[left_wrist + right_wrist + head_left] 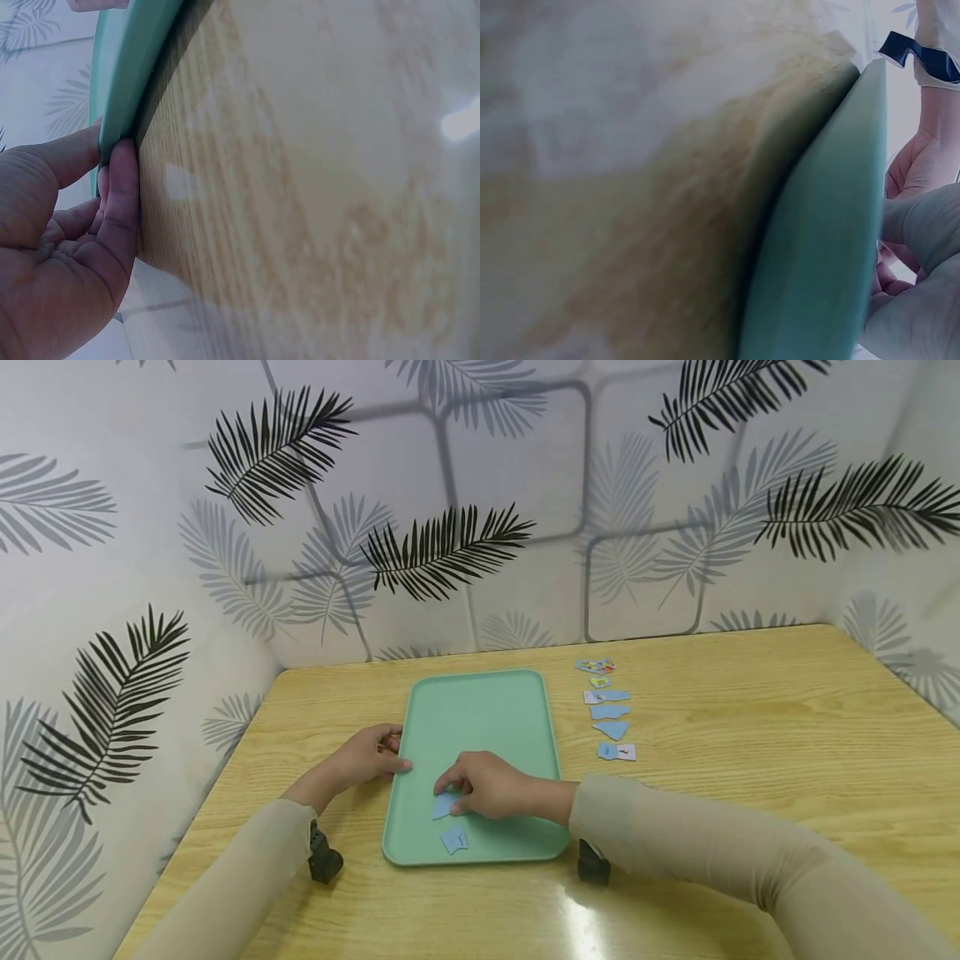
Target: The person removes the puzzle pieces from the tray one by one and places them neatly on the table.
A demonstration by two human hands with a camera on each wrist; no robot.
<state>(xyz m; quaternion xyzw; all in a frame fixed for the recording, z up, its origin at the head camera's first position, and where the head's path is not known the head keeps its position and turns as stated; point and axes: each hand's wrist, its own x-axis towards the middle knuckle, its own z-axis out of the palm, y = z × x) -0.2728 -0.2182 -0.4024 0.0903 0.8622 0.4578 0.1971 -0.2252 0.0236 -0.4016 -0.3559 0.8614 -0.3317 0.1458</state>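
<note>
A green tray [480, 710] lies on the wooden table. My left hand [367, 756] holds its left rim; the left wrist view shows the thumb and fingers pinching the tray's edge [124, 90]. Over the tray's lower part, my right hand [491, 787] pinches a light blue paper piece [443, 807] between thumb and fingers, low against the tray's surface. Just below it, near the front rim, lies another blue piece [454, 839] with a small dark mark. In the right wrist view the tray's side [817, 247] hides the pieces and most of the right fingers.
Right of the tray, several cut pieces form a column on the table [750, 718]: a multicoloured one [596, 666], a small yellowish one [599, 682], a blue triangular one [611, 729] and a blue-and-white one [617, 752]. A leaf-patterned wall [525, 593] stands behind.
</note>
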